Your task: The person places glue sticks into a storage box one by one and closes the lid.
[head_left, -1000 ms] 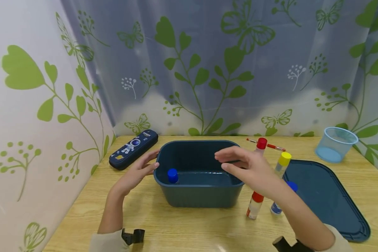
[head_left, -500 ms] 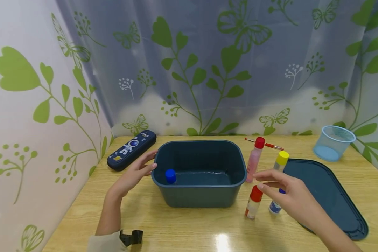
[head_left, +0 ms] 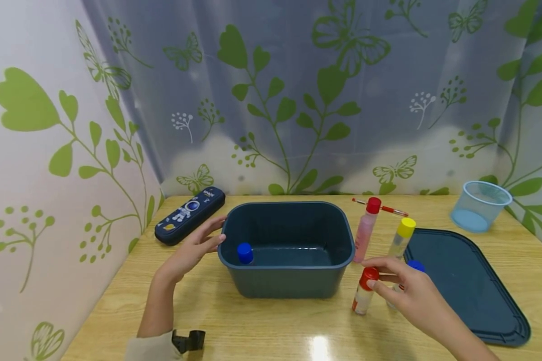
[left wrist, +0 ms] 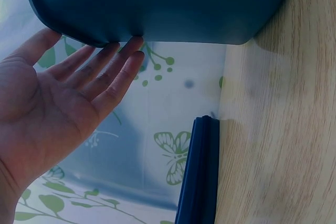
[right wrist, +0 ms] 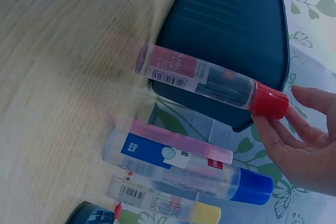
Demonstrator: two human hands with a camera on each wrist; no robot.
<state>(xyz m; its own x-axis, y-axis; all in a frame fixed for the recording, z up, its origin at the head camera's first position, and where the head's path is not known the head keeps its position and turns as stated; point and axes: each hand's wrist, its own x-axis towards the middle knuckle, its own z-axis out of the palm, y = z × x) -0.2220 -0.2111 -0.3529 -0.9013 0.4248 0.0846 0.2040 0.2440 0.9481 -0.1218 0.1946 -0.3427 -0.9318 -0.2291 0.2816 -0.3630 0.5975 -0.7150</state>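
Observation:
My left hand [head_left: 194, 253] touches the left end of a dark teal plastic bin [head_left: 289, 283], its fingers extended against the outer wall in the left wrist view. My right hand [head_left: 411, 293] pinches the red cap of a small clear glue bottle [head_left: 362, 300], upright on the table right of the bin. In the right wrist view, thumb and fingertips lie about that red cap [right wrist: 270, 100]. Close by stand a pink bottle with a red cap [head_left: 366, 233], a yellow-capped bottle [head_left: 402, 238] and a blue-capped bottle [right wrist: 189, 166]. Inside the bin, a blue cap [head_left: 245, 252] shows; its body is mostly hidden.
A dark teal lid [head_left: 465, 286] lies flat at the right, behind the right hand. At the back stand a light blue mesh cup [head_left: 479, 208] and a red pen [head_left: 394, 210] lying down. A navy astronaut pencil case [head_left: 190, 215] rests at the back left.
My right hand has moved from over the bin, right and down, to the red-capped glue bottle, and now pinches its cap. My left hand stays at the bin's left end.

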